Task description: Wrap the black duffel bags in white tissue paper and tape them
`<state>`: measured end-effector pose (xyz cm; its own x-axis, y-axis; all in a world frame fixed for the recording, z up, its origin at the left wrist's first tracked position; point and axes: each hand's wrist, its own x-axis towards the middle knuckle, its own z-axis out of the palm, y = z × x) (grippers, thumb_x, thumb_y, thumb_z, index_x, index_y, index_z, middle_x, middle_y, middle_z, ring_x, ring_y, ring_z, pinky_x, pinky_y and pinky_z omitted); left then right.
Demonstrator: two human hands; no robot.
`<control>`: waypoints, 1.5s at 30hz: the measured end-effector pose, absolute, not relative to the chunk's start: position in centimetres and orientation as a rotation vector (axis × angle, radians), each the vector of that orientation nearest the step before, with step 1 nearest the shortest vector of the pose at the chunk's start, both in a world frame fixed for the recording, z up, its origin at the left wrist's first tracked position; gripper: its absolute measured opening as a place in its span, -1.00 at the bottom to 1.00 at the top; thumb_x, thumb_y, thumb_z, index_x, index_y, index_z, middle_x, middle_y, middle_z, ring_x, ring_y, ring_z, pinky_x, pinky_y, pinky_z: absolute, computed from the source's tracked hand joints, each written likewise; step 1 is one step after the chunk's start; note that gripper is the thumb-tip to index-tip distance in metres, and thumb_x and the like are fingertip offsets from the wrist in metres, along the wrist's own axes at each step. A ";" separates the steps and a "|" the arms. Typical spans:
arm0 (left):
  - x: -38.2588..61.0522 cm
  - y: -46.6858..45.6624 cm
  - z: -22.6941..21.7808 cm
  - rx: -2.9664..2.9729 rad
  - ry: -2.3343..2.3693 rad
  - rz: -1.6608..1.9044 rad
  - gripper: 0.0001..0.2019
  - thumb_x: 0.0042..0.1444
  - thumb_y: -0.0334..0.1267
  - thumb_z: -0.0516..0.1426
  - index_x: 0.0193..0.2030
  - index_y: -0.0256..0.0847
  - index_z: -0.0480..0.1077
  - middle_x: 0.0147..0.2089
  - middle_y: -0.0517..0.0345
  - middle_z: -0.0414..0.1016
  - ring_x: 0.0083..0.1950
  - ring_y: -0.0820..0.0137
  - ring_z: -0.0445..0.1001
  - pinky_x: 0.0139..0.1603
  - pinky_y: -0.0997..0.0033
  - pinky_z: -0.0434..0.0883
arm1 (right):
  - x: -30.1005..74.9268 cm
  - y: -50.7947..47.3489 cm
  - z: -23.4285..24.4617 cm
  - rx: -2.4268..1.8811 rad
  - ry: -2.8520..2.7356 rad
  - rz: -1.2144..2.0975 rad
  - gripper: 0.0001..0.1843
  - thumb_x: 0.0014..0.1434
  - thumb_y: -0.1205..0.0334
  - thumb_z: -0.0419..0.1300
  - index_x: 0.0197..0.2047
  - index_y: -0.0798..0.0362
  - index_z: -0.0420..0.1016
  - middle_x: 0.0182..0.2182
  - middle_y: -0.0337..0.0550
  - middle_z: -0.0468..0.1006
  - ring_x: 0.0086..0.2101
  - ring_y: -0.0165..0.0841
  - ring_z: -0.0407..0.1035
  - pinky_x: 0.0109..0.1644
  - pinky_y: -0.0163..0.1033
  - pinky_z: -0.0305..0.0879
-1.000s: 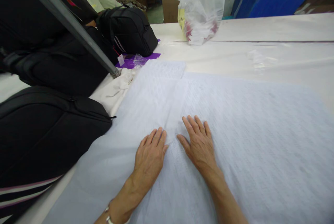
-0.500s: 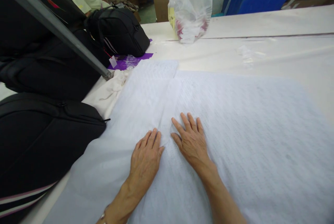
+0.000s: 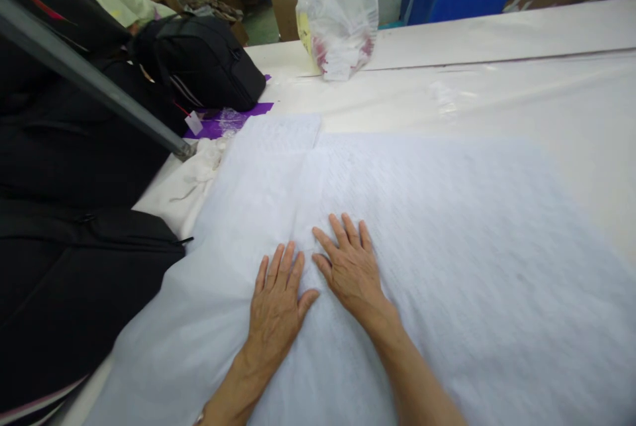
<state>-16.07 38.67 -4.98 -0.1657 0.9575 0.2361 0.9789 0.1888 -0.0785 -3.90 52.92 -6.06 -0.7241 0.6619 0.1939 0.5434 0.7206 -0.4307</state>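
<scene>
A large sheet of thin white foam wrap (image 3: 447,247) lies spread over the white table (image 3: 497,81). My left hand (image 3: 275,303) lies flat on it, fingers stretched out and palm down. My right hand (image 3: 350,267) rests flat beside it, fingers spread, almost touching the left. Both press on the sheet near a lengthwise fold line. Neither hand holds anything.
Black bags (image 3: 74,260) are stacked along the left edge, another black bag (image 3: 199,61) farther back beside a purple sheet (image 3: 228,118). A grey metal bar (image 3: 89,78) slants across them. A clear plastic bag (image 3: 332,8) stands at the back. A crumpled white cloth (image 3: 189,177) lies left of the foam.
The view has shifted so everything sits lower and to the left. Both hands stay flat on the sheet; the left has slid slightly back toward me.
</scene>
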 end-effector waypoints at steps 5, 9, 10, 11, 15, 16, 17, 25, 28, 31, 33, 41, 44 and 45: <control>-16.7 38.3 -6.5 -1.987 -2.148 -0.362 -0.38 0.41 -0.05 -0.08 0.49 -0.36 -0.02 0.40 -0.30 0.23 0.44 0.04 0.17 0.41 -0.10 0.13 | -3.7 52.4 -4.9 -0.954 -2.608 0.500 -0.50 0.39 -0.08 0.02 0.33 -0.20 0.29 0.41 -0.10 0.14 0.41 -0.08 -0.13 0.46 0.21 -0.24; -17.0 39.0 -6.9 -1.996 -2.223 -0.499 -0.33 0.41 -0.01 -0.09 0.53 -0.27 -0.15 0.45 -0.29 0.14 0.47 0.01 0.12 0.43 -0.17 0.09 | -3.6 53.0 -4.9 -0.967 -2.609 0.426 -0.52 0.40 -0.08 -0.01 0.32 -0.19 0.29 0.40 -0.14 0.14 0.41 -0.10 -0.13 0.46 0.20 -0.25; -16.9 39.1 -6.8 -1.996 -2.237 -0.507 -0.33 0.41 0.00 -0.11 0.53 -0.26 -0.16 0.46 -0.28 0.13 0.47 0.01 0.11 0.43 -0.17 0.08 | -3.6 53.0 -5.0 -0.974 -2.604 0.415 -0.51 0.40 -0.09 0.00 0.31 -0.19 0.29 0.40 -0.14 0.15 0.40 -0.10 -0.12 0.46 0.20 -0.25; -16.8 39.2 -6.8 -1.997 -2.248 -0.499 -0.33 0.41 0.01 -0.12 0.53 -0.24 -0.16 0.46 -0.26 0.12 0.47 0.01 0.11 0.44 -0.16 0.07 | -3.6 53.0 -5.1 -0.982 -2.596 0.410 -0.51 0.39 -0.10 0.01 0.31 -0.18 0.30 0.40 -0.14 0.15 0.40 -0.10 -0.11 0.46 0.20 -0.26; -16.6 39.2 -6.3 -1.996 -2.269 -0.414 -0.38 0.42 0.01 -0.17 0.50 -0.25 -0.01 0.44 -0.25 0.16 0.45 0.02 0.16 0.43 -0.13 0.07 | -4.2 53.0 -5.0 -0.978 -2.592 0.452 -0.52 0.37 -0.09 0.06 0.29 -0.17 0.34 0.39 -0.13 0.16 0.39 -0.07 -0.09 0.46 0.20 -0.28; -16.6 39.2 -6.1 -1.988 -2.275 -0.404 -0.39 0.41 0.01 -0.18 0.49 -0.27 0.02 0.44 -0.26 0.16 0.44 0.02 0.16 0.43 -0.13 0.07 | -4.2 53.2 -4.6 -0.961 -2.608 0.485 -0.51 0.37 -0.09 0.08 0.30 -0.17 0.34 0.39 -0.13 0.17 0.39 -0.08 -0.06 0.46 0.18 -0.25; -16.5 39.3 -6.0 -1.979 -2.281 -0.402 -0.39 0.41 0.01 -0.18 0.48 -0.29 0.04 0.44 -0.27 0.17 0.44 0.02 0.16 0.43 -0.12 0.07 | -3.8 53.4 -4.0 -0.949 -2.617 0.529 -0.48 0.36 -0.10 0.09 0.32 -0.16 0.32 0.38 -0.12 0.19 0.38 -0.09 -0.03 0.46 0.16 -0.20; -15.9 39.7 -5.6 -1.970 -2.307 -0.483 -0.39 0.40 0.01 -0.15 0.44 -0.34 0.13 0.43 -0.31 0.17 0.44 0.00 0.15 0.43 -0.11 0.06 | 18.4 48.2 2.8 -1.261 -2.180 0.391 -0.60 0.37 0.13 0.09 0.23 -0.02 0.40 0.20 -0.03 0.45 0.26 -0.25 0.23 0.38 0.02 0.11; -15.9 39.8 -5.6 -1.969 -2.314 -0.506 -0.39 0.39 0.01 -0.15 0.42 -0.36 0.15 0.42 -0.32 0.18 0.43 0.00 0.17 0.42 -0.12 0.06 | 31.0 45.1 3.9 -1.775 -1.987 0.100 -0.56 0.31 0.11 0.10 0.20 0.08 0.41 0.20 0.11 0.43 0.26 -0.10 0.22 0.36 0.11 0.11; -16.0 39.8 -5.8 -1.961 -2.319 -0.536 -0.40 0.39 0.00 -0.13 0.43 -0.33 0.15 0.42 -0.31 0.18 0.44 0.01 0.16 0.42 -0.12 0.05 | 39.7 43.5 4.1 -2.365 -1.749 0.229 -0.38 0.20 -0.06 0.19 0.21 0.17 0.37 0.17 0.21 0.44 0.19 0.06 0.30 0.27 0.12 0.21; -16.0 39.8 -5.9 -1.968 -2.324 -0.539 -0.40 0.38 0.00 -0.13 0.43 -0.32 0.13 0.43 -0.29 0.16 0.45 0.02 0.13 0.43 -0.12 0.03 | 42.3 42.9 3.9 -2.553 -1.663 0.596 -0.31 0.17 -0.16 0.19 0.21 0.14 0.35 0.06 0.15 0.54 0.06 0.02 0.43 0.11 0.01 0.35; -15.9 39.8 -5.7 -1.961 -2.329 -0.496 -0.40 0.40 -0.01 -0.14 0.43 -0.34 0.13 0.44 -0.30 0.14 0.47 0.04 0.10 0.45 -0.10 0.00 | 40.3 44.3 4.4 -2.795 -1.625 0.539 -0.21 0.15 -0.33 0.13 0.22 0.11 0.33 -0.07 0.20 0.59 -0.04 0.07 0.50 -0.06 -0.04 0.36; -15.8 39.9 -5.5 -1.967 -2.331 -0.460 -0.40 0.40 -0.01 -0.13 0.43 -0.36 0.14 0.43 -0.32 0.16 0.46 0.04 0.11 0.44 -0.10 0.02 | 40.1 46.0 4.7 -2.801 -1.572 0.582 -0.16 0.10 -0.36 0.17 0.18 0.17 0.37 -0.04 0.27 0.57 -0.02 0.12 0.48 -0.05 0.00 0.36; -15.8 39.9 -5.4 -1.970 -2.335 -0.449 -0.40 0.40 -0.02 -0.13 0.42 -0.37 0.14 0.43 -0.32 0.16 0.46 0.03 0.12 0.44 -0.10 0.02 | 40.5 46.3 4.9 -2.754 -1.575 0.622 -0.16 0.08 -0.36 0.19 0.18 0.17 0.37 -0.02 0.27 0.57 -0.02 0.11 0.47 -0.04 0.00 0.36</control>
<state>-15.82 39.88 -5.39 -0.1850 0.9564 0.2259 0.9720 0.1441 0.1858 40.51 46.34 4.88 0.4525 0.8106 -0.3719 0.8458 -0.5223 -0.1093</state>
